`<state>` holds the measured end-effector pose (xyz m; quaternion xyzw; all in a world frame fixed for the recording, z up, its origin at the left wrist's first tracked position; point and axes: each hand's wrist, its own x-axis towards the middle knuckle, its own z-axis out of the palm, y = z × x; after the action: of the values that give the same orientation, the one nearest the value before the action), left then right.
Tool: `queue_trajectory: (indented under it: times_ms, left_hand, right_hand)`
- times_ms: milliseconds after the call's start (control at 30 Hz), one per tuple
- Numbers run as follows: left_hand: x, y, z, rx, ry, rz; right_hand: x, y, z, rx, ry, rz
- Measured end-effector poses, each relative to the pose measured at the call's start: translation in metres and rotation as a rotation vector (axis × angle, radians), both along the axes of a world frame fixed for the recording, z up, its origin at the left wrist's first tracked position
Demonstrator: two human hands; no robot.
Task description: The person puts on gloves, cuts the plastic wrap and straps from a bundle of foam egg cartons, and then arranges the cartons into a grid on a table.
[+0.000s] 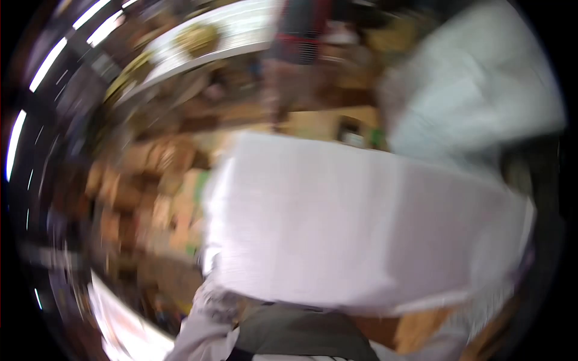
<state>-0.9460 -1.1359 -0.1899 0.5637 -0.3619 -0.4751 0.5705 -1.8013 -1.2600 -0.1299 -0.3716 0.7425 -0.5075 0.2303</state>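
A large white wrapped package fills the middle of the view, close in front of my body. It is box-shaped and smeared by motion. My left sleeve runs up to its lower left corner, and my right sleeve reaches its lower right side. The package is held between my arms. Its edges and the blur hide the fingers of both hands.
Another big pale wrapped bundle stands at the upper right. Cardboard boxes are piled on the left. Behind is a white surface with a yellowish object. A person in dark clothing is at the top.
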Motion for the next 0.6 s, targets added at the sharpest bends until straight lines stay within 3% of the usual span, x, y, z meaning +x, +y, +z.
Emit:
queue_trajectory:
  times_ms: [200, 267, 300, 367, 400, 467, 500, 567, 600]
  left_hand:
    - [0.003, 0.019, 0.046, -0.461, -0.052, -0.022]
    - [0.006, 0.048, 0.084, -0.713, -0.113, -0.121]
    - [0.003, 0.063, 0.135, -0.772, -0.173, -0.252]
    - [-0.012, 0.089, 0.122, -0.591, -0.081, -0.306]
    - [-0.026, 0.081, 0.096, -0.483, 0.088, -0.326]
    - [-0.017, 0.089, 0.074, -0.341, 0.052, -0.138]
    - [-0.006, 0.094, 0.066, -0.391, -0.229, -0.124]
    - [-0.002, 0.100, 0.047, -0.312, -0.033, -0.199]
    - [-0.002, 0.103, 0.044, -0.320, -0.095, -0.228]
  right_hand:
    - [0.172, -0.114, 0.024, 0.130, -0.088, 0.288]
    - [0.231, -0.126, 0.031, 0.159, -0.094, 0.370]
    - [0.255, -0.131, 0.036, 0.173, -0.096, 0.411]
    - [0.294, -0.133, 0.042, 0.182, -0.112, 0.475]
    - [0.290, -0.129, 0.049, 0.197, -0.123, 0.477]
    - [0.225, -0.070, 0.064, 0.231, -0.148, 0.349]
    - [0.200, -0.041, 0.069, 0.250, -0.167, 0.293]
    - [0.168, 0.001, 0.076, 0.307, -0.223, 0.201]
    - [0.169, 0.019, 0.075, 0.343, -0.254, 0.171]
